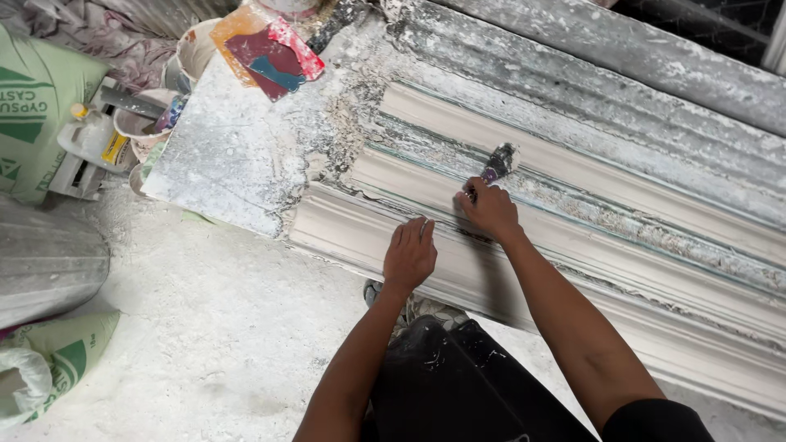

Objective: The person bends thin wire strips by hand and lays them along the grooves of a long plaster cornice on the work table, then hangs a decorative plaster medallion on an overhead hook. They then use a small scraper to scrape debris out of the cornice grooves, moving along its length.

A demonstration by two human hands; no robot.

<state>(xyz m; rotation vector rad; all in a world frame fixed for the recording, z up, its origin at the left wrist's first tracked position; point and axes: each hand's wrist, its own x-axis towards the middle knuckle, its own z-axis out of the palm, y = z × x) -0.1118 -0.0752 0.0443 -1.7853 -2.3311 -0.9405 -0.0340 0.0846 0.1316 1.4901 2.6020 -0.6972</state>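
So, quick rundown:
Right hand (490, 209): curled tight round a small brush (496, 164), bristles resting in a groove of the long plaster moulding (622, 245).
Left hand (409, 255): flat, fingers together, palm down on the moulding's near edge, just beside the right one, holding nothing.
Moulding: lies on a dusty tabletop (221, 155), running off to the right.
Nearby: a red and orange scraper (270, 51) at the tabletop's far end, a white bucket (196, 47) behind it, a green sack (37, 106) on the left.
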